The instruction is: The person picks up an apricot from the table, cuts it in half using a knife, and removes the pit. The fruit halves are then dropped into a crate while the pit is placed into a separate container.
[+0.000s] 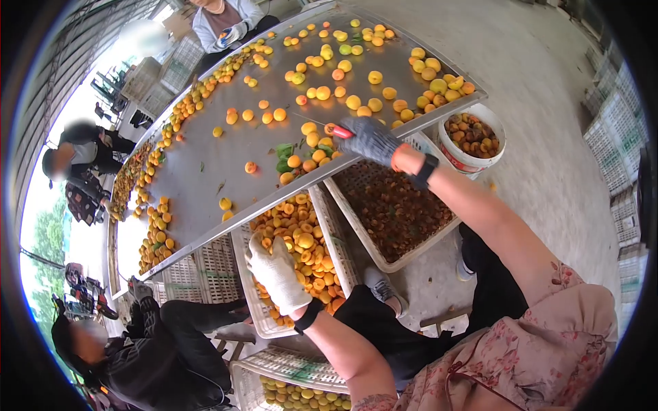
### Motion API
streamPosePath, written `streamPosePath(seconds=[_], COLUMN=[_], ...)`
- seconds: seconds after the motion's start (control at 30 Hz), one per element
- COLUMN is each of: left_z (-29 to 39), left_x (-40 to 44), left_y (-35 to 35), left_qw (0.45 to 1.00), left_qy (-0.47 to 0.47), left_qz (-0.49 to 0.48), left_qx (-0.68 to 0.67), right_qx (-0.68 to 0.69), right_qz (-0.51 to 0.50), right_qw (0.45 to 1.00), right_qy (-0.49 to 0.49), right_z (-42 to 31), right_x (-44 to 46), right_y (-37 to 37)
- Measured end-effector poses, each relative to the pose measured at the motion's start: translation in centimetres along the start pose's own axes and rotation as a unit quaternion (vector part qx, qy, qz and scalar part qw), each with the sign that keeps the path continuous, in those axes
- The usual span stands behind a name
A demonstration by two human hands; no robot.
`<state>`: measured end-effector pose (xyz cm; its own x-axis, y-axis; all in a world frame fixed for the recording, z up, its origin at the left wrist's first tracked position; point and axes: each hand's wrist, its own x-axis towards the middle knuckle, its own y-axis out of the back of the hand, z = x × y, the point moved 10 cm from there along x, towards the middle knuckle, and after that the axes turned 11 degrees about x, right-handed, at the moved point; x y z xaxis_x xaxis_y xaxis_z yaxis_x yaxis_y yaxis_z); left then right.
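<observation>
My left hand [277,272], in a white glove, hovers over a white crate [327,218] filled with halved orange apricots [305,240]. Its fingers are apart, and I make out nothing between them. In a grey glove, my right hand [370,139] grips a red-handled knife [340,131] above the near edge of the metal table [199,179]. An orange piece of apricot shows at the front of the handle. Whole apricots [313,139] and green leaves [284,157] lie just left of that hand. A second crate [373,252], below it, contains dark brown pits [401,209].
A white bucket [499,140] with dark fruit stands right of the table. More apricots [439,85] lie heaped at the table's corner. Another crate [295,366] of yellowish fruit is by my legs. Several people work around the table; one sits close at left [164,349]. Stacked crates [606,151] line the right.
</observation>
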<state>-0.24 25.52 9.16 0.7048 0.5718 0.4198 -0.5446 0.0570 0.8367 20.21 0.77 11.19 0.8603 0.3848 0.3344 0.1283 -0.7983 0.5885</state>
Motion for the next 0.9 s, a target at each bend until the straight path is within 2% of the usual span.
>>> streamPosePath(seconds=[0.07, 0.1, 0.13, 0.2, 0.23, 0.33, 0.4, 0.47, 0.53, 0.6, 0.63, 0.67, 0.73, 0.77, 0.8, 0.87, 0.9], left_z=[0.3, 2.3, 2.6, 5.0, 4.8, 4.9, 4.1, 3.8, 4.5, 4.7, 4.8, 4.9, 5.1, 5.5, 5.6, 6.3, 6.5], left_x=[0.1, 0.0, -0.1, -0.1, -0.3, -0.3, -0.4, -0.5, -0.6, -1.0, -1.0, -1.0, -1.7, -1.5, -1.5, -1.4, -1.4], left_y=[-1.4, -0.5, -2.2, -2.2, -2.9, -3.1, -4.3, -5.3, -4.9, -4.9, -5.4, -5.3, -5.7, -5.3, -5.0, -4.7, -4.7], left_qw=[0.988, 0.993, 0.987, 0.986, 0.976, 0.980, 0.975, 0.933, 0.937, 0.908, 0.879, 0.879, 0.797, 0.776, 0.775, 0.759, 0.758], left_qy=[0.070, 0.033, 0.053, -0.013, 0.025, 0.017, 0.015, 0.072, 0.069, 0.107, 0.113, 0.114, 0.208, 0.206, 0.207, 0.204, 0.202], left_qz=[-0.046, -0.028, -0.103, -0.089, -0.118, -0.127, -0.121, -0.150, -0.155, -0.153, -0.150, -0.146, -0.172, -0.157, -0.155, -0.157, -0.156], left_qx=[-0.128, -0.108, -0.114, -0.141, -0.182, -0.155, -0.189, -0.320, -0.305, -0.376, -0.439, -0.439, -0.540, -0.575, -0.576, -0.598, -0.600], right_qx=[-0.022, -0.045, -0.045, -0.100, -0.134, -0.146, -0.153, -0.157, -0.161, -0.145, -0.127, -0.127, -0.120, -0.050, -0.051, -0.150, -0.134], right_qz=[-0.047, -0.089, -0.092, -0.133, -0.147, -0.164, -0.199, -0.218, -0.211, -0.238, -0.217, -0.218, -0.199, -0.158, -0.159, -0.210, -0.207], right_qw=[0.998, 0.994, 0.994, 0.986, 0.978, 0.974, 0.966, 0.962, 0.964, 0.960, 0.968, 0.968, 0.973, 0.984, 0.984, 0.966, 0.969], right_qy=[-0.024, -0.050, -0.047, -0.009, -0.060, -0.049, -0.055, -0.048, -0.025, -0.035, -0.002, 0.002, -0.012, -0.067, -0.065, 0.012, 0.027], right_z=[0.5, 2.1, 2.0, 1.1, 2.1, 2.1, 2.1, 2.2, 1.9, 2.9, 2.7, 3.1, 4.1, 5.0, 5.0, 5.4, 5.2], right_x=[2.8, 3.9, 4.6, 6.1, 6.5, 7.4, 7.4, 7.1, 7.1, 7.1, 7.3, 7.3, 7.4, 7.3, 7.1, 7.1, 7.5], right_y=[-2.9, -5.4, -7.0, -11.6, -13.0, -15.7, -16.4, -16.4, -16.1, -16.5, -16.3, -16.2, -15.5, -14.1, -13.7, -14.6, -14.8])
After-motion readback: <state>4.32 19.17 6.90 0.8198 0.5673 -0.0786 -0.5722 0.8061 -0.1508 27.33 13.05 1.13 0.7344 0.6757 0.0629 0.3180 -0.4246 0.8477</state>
